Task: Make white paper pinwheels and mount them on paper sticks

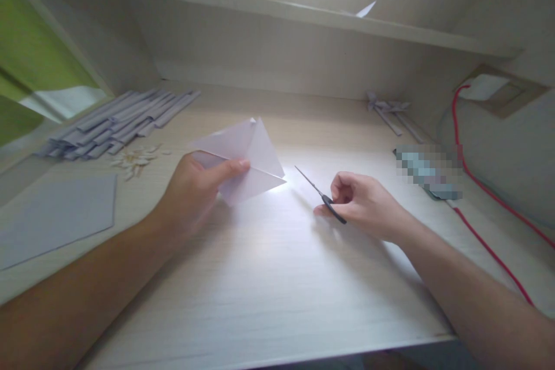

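Observation:
My left hand is closed on a folded sheet of white paper, its thumb lying flat across the front. The paper stands raised above the desk, with creases and pointed corners toward the right. In my right hand is a small pair of scissors with black handles, fingers wrapped round the loops. Their blades look closed and point up and left toward the paper, with a gap between tip and paper. Part of the handles is hidden behind the fingers.
Several rolled paper sticks lie at the back left, beside small pale scraps. A stack of paper rests at the left. At the right are paper pinwheel-like pieces, a blurred-out phone-like object and a red cable. A shelf spans above.

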A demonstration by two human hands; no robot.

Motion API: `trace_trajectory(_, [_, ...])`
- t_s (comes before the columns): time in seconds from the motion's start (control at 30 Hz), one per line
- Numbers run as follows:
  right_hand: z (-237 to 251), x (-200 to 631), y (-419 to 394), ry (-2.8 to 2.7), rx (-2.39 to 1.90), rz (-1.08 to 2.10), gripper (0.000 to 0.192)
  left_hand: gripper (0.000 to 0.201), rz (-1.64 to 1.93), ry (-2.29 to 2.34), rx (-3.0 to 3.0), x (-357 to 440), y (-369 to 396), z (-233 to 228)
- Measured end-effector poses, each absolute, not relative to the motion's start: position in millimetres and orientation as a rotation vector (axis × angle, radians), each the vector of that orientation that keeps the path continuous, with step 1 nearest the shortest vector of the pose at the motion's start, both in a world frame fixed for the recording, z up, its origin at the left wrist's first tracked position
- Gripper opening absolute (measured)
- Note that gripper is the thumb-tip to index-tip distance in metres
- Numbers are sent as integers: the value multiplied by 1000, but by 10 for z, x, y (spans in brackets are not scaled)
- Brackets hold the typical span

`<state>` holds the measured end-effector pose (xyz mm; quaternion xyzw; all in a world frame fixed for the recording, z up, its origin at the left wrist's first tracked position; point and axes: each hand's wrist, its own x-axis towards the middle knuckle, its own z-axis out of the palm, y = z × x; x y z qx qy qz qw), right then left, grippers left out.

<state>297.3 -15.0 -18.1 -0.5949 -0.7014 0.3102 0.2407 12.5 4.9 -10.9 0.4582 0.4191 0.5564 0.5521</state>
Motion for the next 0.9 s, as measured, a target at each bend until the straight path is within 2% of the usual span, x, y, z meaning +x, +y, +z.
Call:
trace_trajectory(0.13, [-205,3028,-73,-2024,-1735,669,27,29,1183,1077,1133,137,43,-168])
trace_trajectory(0.23, [-179,3033,-55,-2033,-1762,664,22,28,1144,1115,1200,142,42,-208])
trace_trajectory(0.5, [-241,3035,-21,-1949,-1678,699,21,26,1121,1199,1293,158,37,-208])
trace_trajectory(0.63, [-281,3043,14,-1927,-1601,607,21,23,1081,1280,1347,166,50,-193])
trace_trajectory(0.8, [-282,2907,-51,-1835,-1508,491,31,25,1092,1253,1382,217,39,-239])
trace_trajectory(0.9, [-277,2758,-131,-1739,-1345,681,39,26,1078,1200,1428,268,-15,-261])
